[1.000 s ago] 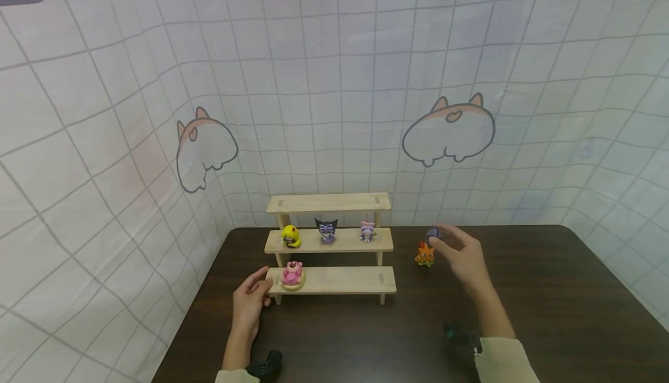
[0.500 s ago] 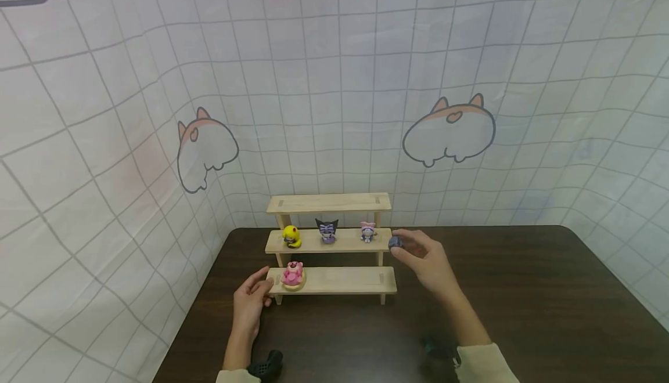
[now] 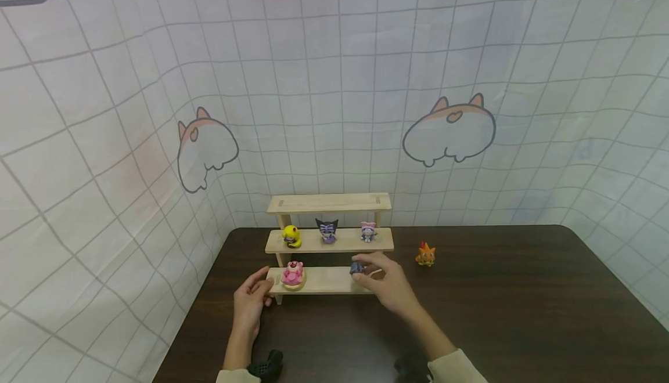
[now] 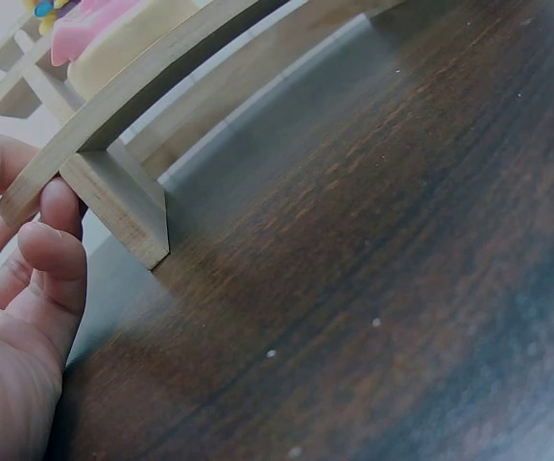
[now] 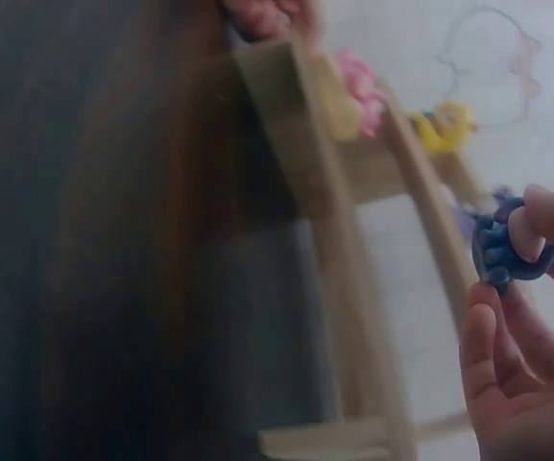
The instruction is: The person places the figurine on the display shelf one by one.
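A three-tier wooden display stand (image 3: 329,281) stands on the dark table. My left hand (image 3: 250,302) grips the left end of its lowest tier, fingers curled about the board's edge (image 4: 94,125) in the left wrist view. Over the right part of that tier, my right hand (image 3: 387,284) pinches a small dark blue figurine (image 5: 512,245) between thumb and fingers. Whether the figurine touches the board cannot be told. A pink bear figurine (image 3: 293,275) sits at the tier's left. On the middle tier are a yellow figurine (image 3: 291,236), a black-eared purple one (image 3: 327,231) and a pink-and-lilac one (image 3: 368,231).
An orange figurine (image 3: 425,254) stands on the table (image 3: 522,296) to the right of the stand. The top tier (image 3: 329,202) rises at the back. Behind everything hangs a white gridded cloth (image 3: 324,81) with dog drawings.
My right hand has carried the blue figurine leftward and toward me, from beside the orange figurine to above the lowest tier. My left hand has stayed on the stand.
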A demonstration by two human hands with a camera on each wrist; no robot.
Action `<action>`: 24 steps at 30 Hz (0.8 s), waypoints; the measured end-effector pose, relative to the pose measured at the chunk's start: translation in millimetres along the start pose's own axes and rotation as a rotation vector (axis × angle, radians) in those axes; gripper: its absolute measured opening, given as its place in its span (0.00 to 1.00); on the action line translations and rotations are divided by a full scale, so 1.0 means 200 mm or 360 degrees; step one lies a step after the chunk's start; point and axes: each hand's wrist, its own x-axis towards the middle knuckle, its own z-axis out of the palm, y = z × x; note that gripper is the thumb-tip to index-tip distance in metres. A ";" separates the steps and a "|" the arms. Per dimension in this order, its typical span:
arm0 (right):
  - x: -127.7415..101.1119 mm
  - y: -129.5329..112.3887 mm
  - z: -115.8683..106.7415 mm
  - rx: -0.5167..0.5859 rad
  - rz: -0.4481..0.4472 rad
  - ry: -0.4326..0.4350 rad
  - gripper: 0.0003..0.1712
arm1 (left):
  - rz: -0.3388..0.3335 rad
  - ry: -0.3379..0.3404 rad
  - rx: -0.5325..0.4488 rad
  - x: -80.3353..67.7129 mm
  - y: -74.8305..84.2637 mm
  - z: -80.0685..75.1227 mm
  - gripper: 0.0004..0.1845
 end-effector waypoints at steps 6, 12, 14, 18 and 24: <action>-0.02 0.03 0.11 0.0018 -0.0013 -0.0002 0.21 | -0.0005 0.0001 0.0006 0.00 0.00 0.00 0.22; -0.02 0.03 0.19 -0.0033 0.0006 -0.0026 0.22 | -0.0008 0.0000 0.0012 0.00 0.00 0.00 0.22; -0.02 0.03 0.21 -0.0048 -0.0008 -0.0030 0.21 | -0.0006 0.0005 0.0009 0.00 0.00 0.00 0.22; 0.01 0.02 0.25 -0.0070 -0.0009 -0.0037 0.21 | -0.0001 0.0005 0.0011 0.00 0.00 0.00 0.22; 0.07 0.02 0.30 -0.0167 0.0006 -0.0061 0.21 | 0.0003 0.0004 -0.0004 0.00 0.00 0.00 0.22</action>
